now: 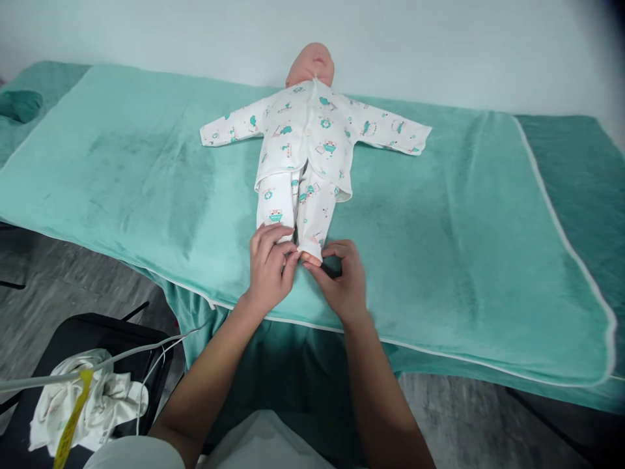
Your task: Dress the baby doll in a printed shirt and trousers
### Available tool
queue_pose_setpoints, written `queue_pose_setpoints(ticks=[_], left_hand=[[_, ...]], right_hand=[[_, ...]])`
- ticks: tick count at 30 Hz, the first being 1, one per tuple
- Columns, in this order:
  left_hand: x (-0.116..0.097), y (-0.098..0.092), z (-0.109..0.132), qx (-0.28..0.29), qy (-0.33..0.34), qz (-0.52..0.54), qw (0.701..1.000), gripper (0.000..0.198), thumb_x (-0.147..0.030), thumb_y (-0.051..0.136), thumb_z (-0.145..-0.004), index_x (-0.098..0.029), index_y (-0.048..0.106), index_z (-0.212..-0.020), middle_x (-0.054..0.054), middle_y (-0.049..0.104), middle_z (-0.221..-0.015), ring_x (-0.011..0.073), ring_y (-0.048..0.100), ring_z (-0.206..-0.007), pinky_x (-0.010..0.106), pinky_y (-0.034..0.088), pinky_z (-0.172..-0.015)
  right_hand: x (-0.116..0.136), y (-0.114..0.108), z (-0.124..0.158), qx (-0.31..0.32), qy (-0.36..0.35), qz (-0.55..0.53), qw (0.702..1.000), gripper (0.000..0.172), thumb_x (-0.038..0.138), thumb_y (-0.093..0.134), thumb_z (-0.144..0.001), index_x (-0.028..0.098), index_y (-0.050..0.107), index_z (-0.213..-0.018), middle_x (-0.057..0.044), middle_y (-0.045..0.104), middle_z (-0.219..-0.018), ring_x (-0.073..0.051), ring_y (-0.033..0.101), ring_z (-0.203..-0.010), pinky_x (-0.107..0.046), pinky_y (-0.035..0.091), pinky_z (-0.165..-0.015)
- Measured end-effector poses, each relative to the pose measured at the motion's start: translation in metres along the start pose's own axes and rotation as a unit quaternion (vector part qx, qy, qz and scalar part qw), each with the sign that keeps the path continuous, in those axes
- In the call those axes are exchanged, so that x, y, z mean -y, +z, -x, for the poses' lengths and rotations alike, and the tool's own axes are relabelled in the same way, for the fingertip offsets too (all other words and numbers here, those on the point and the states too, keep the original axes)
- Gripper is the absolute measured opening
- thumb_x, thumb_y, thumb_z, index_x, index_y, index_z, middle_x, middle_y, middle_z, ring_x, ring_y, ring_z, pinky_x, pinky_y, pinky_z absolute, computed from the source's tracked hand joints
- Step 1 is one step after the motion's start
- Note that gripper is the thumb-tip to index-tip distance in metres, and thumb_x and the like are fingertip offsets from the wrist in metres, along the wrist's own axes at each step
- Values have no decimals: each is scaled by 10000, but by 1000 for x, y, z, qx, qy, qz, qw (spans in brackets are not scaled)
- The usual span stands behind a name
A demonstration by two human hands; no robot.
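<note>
A baby doll [318, 60] lies on its back, head at the far side, arms spread wide. It wears a white printed jacket [308, 130] with teal pictures and matching trousers [316, 207]. My left hand [272, 264] pinches the left edge of the cuff on the right-hand trouser leg between thumb and fingers, its back over the other leg's end. From the other side, my right hand [344, 277] holds the same cuff, thumb low by the foot and index finger at the cuff's edge. The doll's toes [311, 258] peep out of that cuff.
A teal plush blanket [439, 260] with white piping covers the table, which stands against a white wall [195, 39]. At lower left, a black chair [105, 329] carries crumpled white clothes [114, 404]. A grey cable [122, 355] with a yellow tag [73, 417] crosses before it.
</note>
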State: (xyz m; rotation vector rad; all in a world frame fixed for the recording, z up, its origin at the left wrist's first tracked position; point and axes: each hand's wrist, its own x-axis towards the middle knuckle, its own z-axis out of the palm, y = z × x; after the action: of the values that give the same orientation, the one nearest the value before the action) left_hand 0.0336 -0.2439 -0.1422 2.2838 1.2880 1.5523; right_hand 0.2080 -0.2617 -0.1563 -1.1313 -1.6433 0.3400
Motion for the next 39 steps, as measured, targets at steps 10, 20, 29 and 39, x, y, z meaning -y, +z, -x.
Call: queue_pose_setpoints(ticks=[10,20,29,39], left_hand=[[-1,0,7,0,18,1,1000,43,-208,556,-1012,-233,589,-1021,83,690,-1209,226,590,-1275,498,484,-1168],[2,3,19,-4,64,-39,997,77,-223,566,-1005,-231,608,-1069,90,714,-1189,232,615,-1275,519,486,-1183],[-1,5,22,8,62,-115,991,86,-236,585,-998,-226,616,-1077,96,712,-1185,240,636,-1260,515,517,-1153],[-1,8,24,-29,28,-86,995,214,-215,644,-976,-217,596,-1184,113,690,-1250,244,622,-1285,478,532,-1123]], right_hand=[[0,4,6,-57,14,13,998,205,220,729,-950,211,525,-937,7,577,-884,-138,558,-784,-272,452,-710],[2,7,4,-101,-14,58,993,171,127,670,-938,215,524,-932,1,565,-879,-154,569,-816,-287,460,-725],[5,5,2,-69,-2,42,997,240,207,755,-914,222,533,-1003,-3,576,-925,-161,580,-843,-294,496,-740],[7,5,2,-33,-20,11,999,230,263,754,-963,226,528,-976,7,593,-882,-152,613,-799,-296,508,-725]])
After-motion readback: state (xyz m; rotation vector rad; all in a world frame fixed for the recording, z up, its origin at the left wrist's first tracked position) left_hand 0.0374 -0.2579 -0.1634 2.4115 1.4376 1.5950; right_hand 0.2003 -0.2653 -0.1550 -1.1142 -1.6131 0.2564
